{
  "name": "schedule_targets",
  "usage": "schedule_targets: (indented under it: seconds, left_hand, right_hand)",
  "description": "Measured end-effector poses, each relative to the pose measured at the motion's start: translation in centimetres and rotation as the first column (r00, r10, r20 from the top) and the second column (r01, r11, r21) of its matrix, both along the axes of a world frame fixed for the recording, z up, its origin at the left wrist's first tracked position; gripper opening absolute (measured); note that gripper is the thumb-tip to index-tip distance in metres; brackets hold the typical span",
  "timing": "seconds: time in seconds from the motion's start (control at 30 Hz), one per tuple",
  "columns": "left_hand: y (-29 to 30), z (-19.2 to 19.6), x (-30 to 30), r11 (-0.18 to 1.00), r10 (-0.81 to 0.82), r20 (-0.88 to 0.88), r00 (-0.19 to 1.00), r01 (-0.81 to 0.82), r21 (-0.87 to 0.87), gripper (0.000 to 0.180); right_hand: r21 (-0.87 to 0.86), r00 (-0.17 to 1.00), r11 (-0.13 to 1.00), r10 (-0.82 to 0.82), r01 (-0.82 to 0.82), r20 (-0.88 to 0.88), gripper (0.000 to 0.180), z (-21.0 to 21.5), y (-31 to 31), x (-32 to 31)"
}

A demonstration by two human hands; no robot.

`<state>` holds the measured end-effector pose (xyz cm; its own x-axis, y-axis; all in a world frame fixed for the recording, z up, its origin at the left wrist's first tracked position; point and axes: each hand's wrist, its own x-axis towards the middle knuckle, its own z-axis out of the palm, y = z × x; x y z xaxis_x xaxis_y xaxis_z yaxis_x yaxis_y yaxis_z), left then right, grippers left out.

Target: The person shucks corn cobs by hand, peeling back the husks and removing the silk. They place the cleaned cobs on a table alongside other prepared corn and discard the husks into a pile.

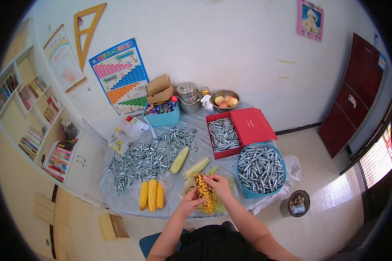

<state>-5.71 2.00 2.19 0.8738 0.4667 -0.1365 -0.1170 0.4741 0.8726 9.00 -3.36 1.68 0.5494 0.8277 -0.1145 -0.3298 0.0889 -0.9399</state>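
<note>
Over the near edge of the table I hold an ear of corn (206,194) upright between both hands. Its lower part is covered in yellow kernels, while the upper part looks dark brown-red and patchy. My left hand (188,205) grips its lower left side. The fingers of my right hand (219,185) close on its upper right side. Green husks (221,208) lie beneath in a clear plastic bag. Just beyond my hands are two ears in pale green husks, one (179,160) farther left and one (197,167) nearer. Three bare yellow ears (152,195) lie at the left on plastic.
Small metal cylinders (148,156) are spread over the table's left half. More fill a red box (222,153) and a blue basket (261,168) at right. Along the back stand a turquoise basket (162,118), steel pots (188,96) and a fruit bowl (224,98). A bin (295,203) is on the floor.
</note>
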Motion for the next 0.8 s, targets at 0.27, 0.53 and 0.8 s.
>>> schedule_targets:
  seconds: [0.27, 0.53, 0.8]
  left_hand:
    - [-0.2, 0.5, -0.4, 0.998, 0.046, 0.022, 0.999, -0.045, -0.033, 0.049]
    - [0.1, 1.2, -0.8, 0.976, 0.176, 0.056, 0.983, -0.167, -0.139, 0.045]
    - [-0.4, 1.4, -0.1, 0.986, 0.096, -0.031, 0.995, -0.099, -0.131, 0.046]
  right_hand:
    - [0.132, 0.960, 0.985, -0.073, 0.112, -0.271, 0.016, -1.3, -0.8, 0.1]
    - [0.117, 0.874, 0.989, -0.028, 0.096, -0.484, 0.027, -1.0, -3.3, 4.0]
    - [-0.114, 0.634, 0.993, 0.077, 0.017, 0.770, 0.032, 2.8, -3.0, -0.7]
